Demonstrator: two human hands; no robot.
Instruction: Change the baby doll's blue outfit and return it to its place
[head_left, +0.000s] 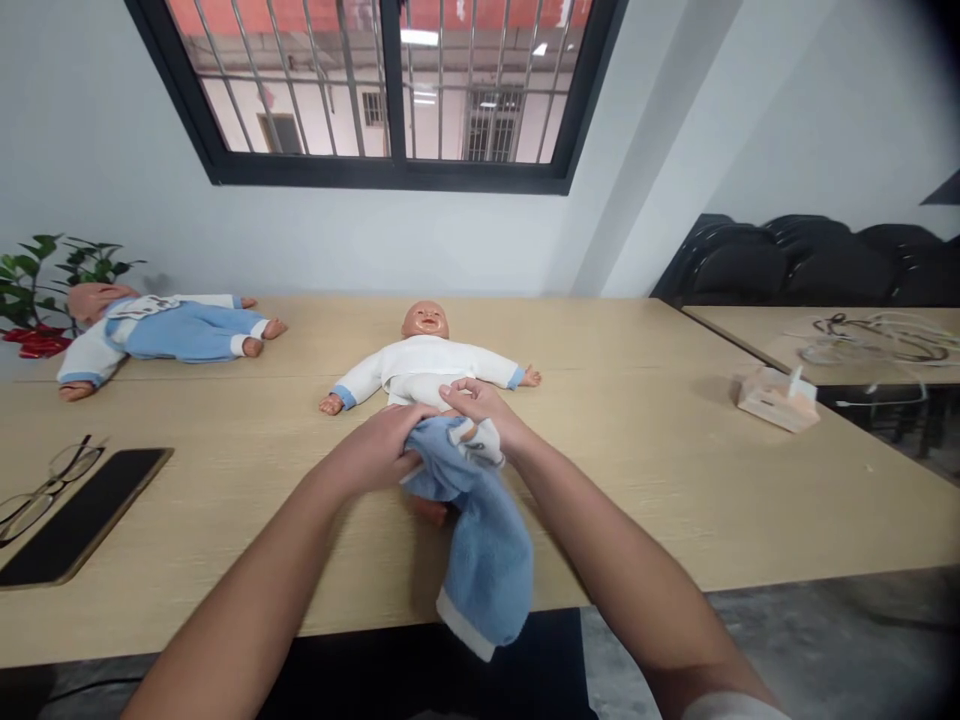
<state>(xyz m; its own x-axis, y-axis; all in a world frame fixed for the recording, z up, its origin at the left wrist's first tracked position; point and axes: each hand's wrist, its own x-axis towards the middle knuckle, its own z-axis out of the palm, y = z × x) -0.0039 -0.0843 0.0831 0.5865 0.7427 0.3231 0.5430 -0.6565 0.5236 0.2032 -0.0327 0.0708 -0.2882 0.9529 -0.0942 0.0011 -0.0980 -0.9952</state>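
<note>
A baby doll [424, 358] in a white top with blue cuffs lies on its back, head away from me and arms spread. My left hand [397, 445] is closed on a pair of blue doll overalls [487, 550], bunched around the doll's lower body. One white-cuffed leg of the overalls hangs over the table's front edge. My right hand [480, 405] is at the doll's waist, thumb and fingers pinched together. What they grip is hidden. A printed white bib part lies against my right wrist. Part of the doll's leg [431, 510] shows under the cloth.
A second doll [180, 325] in blue and white lies at the back left beside a potted plant [34, 285]. Eyeglasses [49, 485] and a dark tablet [86, 515] lie at left. A tissue box [778, 398] stands at right; cables [877, 338] lie on another table.
</note>
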